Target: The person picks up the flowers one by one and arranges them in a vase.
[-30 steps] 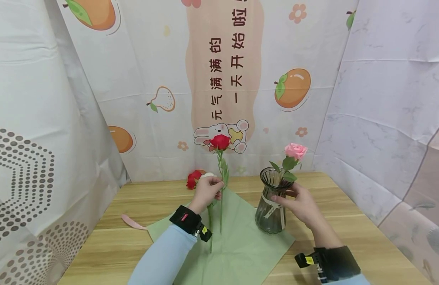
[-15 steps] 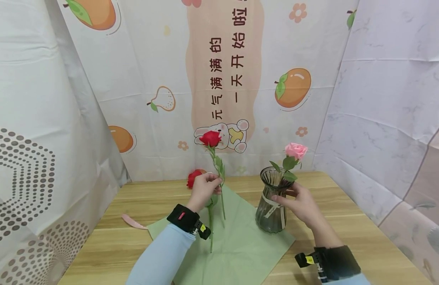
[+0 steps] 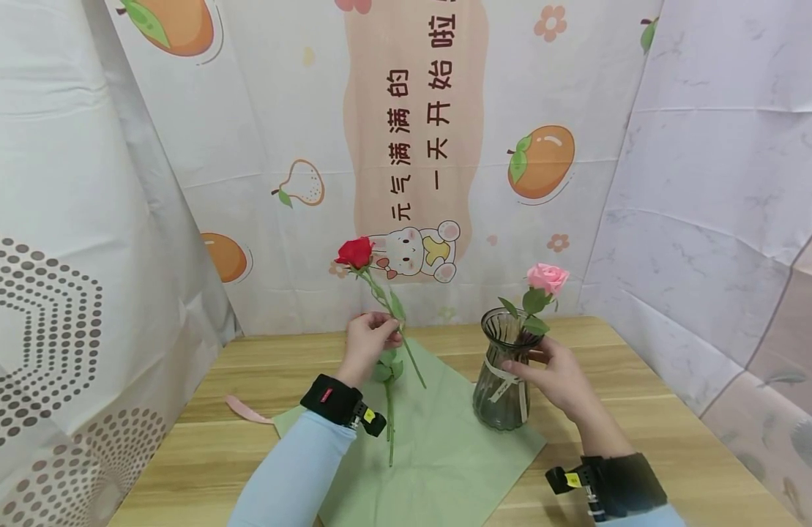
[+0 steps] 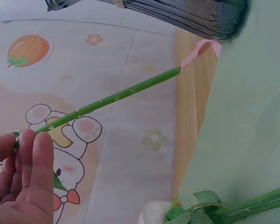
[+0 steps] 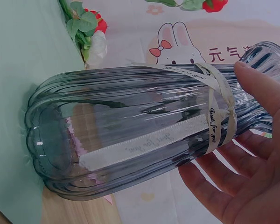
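My left hand (image 3: 369, 345) pinches the green stem of a red rose (image 3: 355, 252), which leans up to the left above the table. In the left wrist view the stem's cut end (image 4: 170, 73) points toward the vase. My right hand (image 3: 559, 378) grips the ribbed grey glass vase (image 3: 501, 402) around its neck. A pink rose (image 3: 547, 278) stands in the vase. White printed ribbon (image 5: 214, 126) is tied round the glass. Beneath my left hand lie more stems with leaves (image 3: 388, 369); the right wrist view shows a white flower (image 5: 98, 48) and a red one among them.
Green wrapping paper (image 3: 438, 446) lies flat across the middle of the wooden table (image 3: 201, 454), under the vase's base. A pink ribbon (image 3: 244, 410) rests at the left of the paper. Printed curtains (image 3: 267, 124) hang behind and at both sides.
My left hand has moved left and a little down, and the red rose has swung from upright to tilted left. The right hand and vase have stayed put.
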Demonstrator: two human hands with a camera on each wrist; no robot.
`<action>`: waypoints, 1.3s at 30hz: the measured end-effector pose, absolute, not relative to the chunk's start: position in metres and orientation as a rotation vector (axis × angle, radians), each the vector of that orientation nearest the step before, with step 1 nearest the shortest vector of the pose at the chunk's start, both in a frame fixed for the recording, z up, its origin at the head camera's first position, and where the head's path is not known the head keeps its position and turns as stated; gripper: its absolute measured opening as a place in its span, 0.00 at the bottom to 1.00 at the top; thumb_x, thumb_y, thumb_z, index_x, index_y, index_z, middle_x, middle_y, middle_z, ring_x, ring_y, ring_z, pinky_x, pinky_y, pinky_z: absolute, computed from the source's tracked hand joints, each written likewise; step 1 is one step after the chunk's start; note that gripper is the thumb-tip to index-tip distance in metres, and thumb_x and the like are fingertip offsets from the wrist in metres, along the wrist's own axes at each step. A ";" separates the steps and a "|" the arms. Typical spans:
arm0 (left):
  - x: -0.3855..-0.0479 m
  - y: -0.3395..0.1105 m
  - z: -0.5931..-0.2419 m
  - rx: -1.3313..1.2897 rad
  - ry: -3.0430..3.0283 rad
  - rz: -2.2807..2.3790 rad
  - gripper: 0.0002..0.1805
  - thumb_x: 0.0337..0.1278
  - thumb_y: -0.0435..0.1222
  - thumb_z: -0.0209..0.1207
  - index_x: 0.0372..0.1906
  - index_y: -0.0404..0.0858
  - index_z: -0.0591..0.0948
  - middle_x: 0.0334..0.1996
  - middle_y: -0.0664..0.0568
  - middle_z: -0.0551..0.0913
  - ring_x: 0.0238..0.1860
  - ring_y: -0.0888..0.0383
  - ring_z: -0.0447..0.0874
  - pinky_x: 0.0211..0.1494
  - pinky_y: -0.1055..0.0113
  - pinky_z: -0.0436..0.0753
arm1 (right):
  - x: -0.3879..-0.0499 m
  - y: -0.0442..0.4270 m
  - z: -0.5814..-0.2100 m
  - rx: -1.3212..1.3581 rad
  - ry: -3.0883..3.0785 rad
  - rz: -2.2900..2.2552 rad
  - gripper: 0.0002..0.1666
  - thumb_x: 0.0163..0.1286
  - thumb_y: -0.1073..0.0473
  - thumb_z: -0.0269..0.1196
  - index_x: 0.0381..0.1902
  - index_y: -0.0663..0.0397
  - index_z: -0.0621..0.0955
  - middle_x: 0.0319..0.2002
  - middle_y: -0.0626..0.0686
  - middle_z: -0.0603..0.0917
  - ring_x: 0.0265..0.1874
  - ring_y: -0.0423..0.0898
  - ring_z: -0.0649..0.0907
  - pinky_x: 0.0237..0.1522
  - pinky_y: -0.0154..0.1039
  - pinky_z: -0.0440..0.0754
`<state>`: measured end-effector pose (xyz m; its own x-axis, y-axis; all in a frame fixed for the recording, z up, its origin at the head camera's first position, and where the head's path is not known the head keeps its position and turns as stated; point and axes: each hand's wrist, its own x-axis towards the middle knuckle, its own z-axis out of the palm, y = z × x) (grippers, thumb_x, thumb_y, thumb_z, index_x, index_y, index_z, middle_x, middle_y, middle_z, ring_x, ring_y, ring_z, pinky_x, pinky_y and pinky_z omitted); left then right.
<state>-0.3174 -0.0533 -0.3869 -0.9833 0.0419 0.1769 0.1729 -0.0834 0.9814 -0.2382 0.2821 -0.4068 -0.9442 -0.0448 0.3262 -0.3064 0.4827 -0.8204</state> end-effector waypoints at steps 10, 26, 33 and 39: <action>-0.320 -0.062 -0.383 -0.215 -2.007 -2.245 0.09 0.68 0.30 0.62 0.47 0.28 0.79 0.38 0.41 0.83 0.33 0.55 0.86 0.43 0.59 0.87 | -0.239 0.282 -0.408 0.302 -2.466 1.451 0.39 0.63 0.48 0.75 0.66 0.60 0.74 0.61 0.64 0.79 0.61 0.68 0.77 0.53 0.63 0.80; -0.322 -0.076 -0.371 -0.216 -1.955 -2.236 0.09 0.67 0.31 0.63 0.46 0.28 0.80 0.38 0.41 0.83 0.35 0.54 0.87 0.43 0.61 0.87 | -0.238 0.282 -0.406 0.299 -2.470 1.466 0.40 0.64 0.48 0.75 0.67 0.60 0.73 0.62 0.65 0.78 0.61 0.69 0.76 0.52 0.62 0.80; -0.318 -0.075 -0.360 -0.220 -1.941 -2.230 0.10 0.67 0.33 0.64 0.46 0.30 0.81 0.39 0.40 0.84 0.37 0.52 0.87 0.46 0.59 0.86 | -0.238 0.282 -0.406 0.298 -2.470 1.470 0.41 0.64 0.47 0.74 0.67 0.60 0.73 0.62 0.66 0.78 0.61 0.70 0.76 0.52 0.62 0.81; -0.317 -0.071 -0.352 -0.228 -1.942 -2.238 0.11 0.67 0.33 0.65 0.47 0.30 0.82 0.40 0.41 0.84 0.38 0.51 0.87 0.46 0.59 0.86 | -0.238 0.282 -0.406 0.298 -2.470 1.474 0.41 0.64 0.47 0.75 0.67 0.60 0.73 0.62 0.66 0.78 0.61 0.70 0.76 0.52 0.62 0.81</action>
